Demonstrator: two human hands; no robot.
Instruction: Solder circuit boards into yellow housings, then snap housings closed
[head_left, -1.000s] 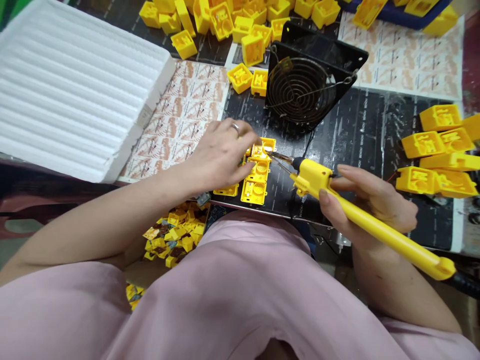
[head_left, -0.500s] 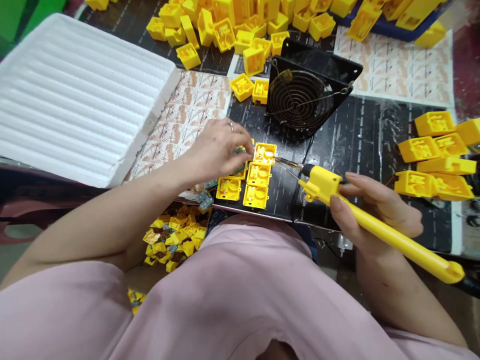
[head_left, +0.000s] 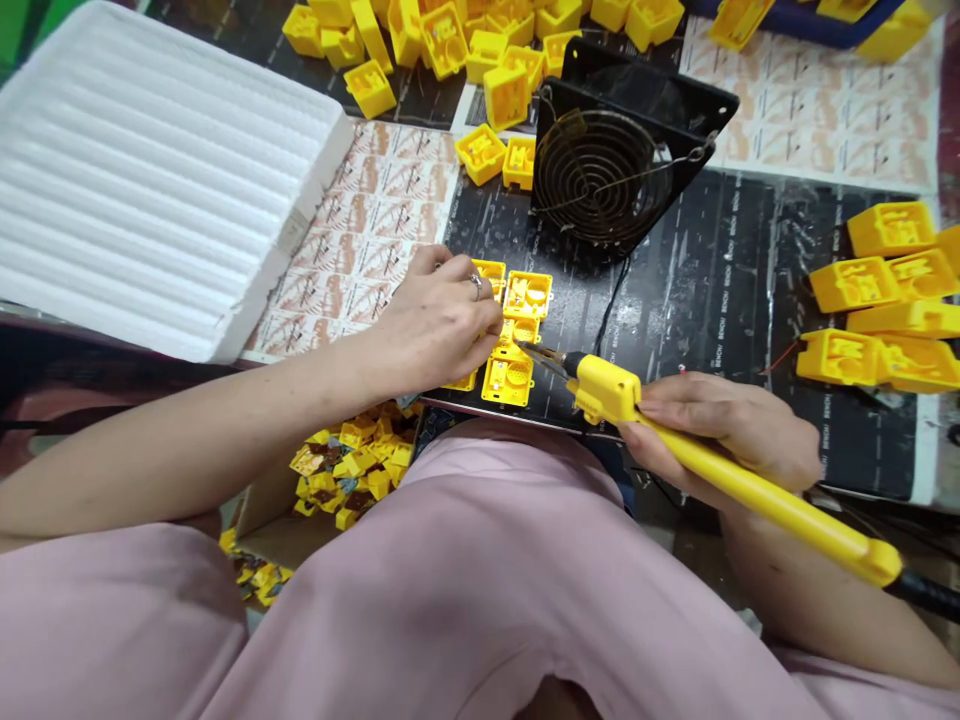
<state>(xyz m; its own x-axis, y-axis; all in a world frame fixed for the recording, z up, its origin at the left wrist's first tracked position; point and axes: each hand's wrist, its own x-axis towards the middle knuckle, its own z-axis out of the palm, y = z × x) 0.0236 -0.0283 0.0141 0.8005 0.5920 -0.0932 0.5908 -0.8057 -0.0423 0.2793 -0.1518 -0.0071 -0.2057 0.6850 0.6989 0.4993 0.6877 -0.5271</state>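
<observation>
One right hand (head_left: 739, 415) gripping a yellow soldering gun (head_left: 772, 495), left hand (head_left: 448, 322) curling fingers beside small yellow casings (head_left: 508, 380), pinch unclear.

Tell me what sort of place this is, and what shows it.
Probably an electronics assembly workshop: the right hand holds what looks like a soldering gun, open yellow cases lie about the worktop, and a black fan stands near them.

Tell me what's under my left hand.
Past your left hand, part of one yellow case shows at the far side and part of another yellow case at the near side. Whatever lies directly beneath is covered.
</observation>
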